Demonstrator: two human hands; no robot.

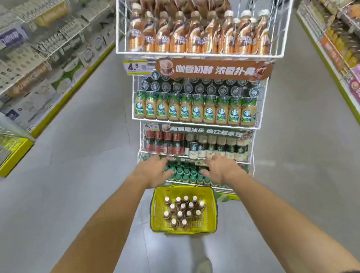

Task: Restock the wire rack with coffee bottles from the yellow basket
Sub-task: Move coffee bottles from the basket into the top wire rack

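Here, a shop aisle with grey floor (pixel 78 168): stocked shelving (pixel 24 63) on the left, more shelves (pixel 345 32) on the right. Left hand (pixel 154 172) reaches out, fingers spread, holding nothing. Centre, the white wire rack (pixel 188 52) has four visible tiers; the top tier holds brown coffee bottles, labels blurred. Price tag (pixel 136 66) reads "4.5". Below on the floor, the yellow basket (pixel 158 215) holds about fourteen upright bottles (pixel 183 211). Right hand (pixel 219 170) is likewise splayed and empty, just above the basket.
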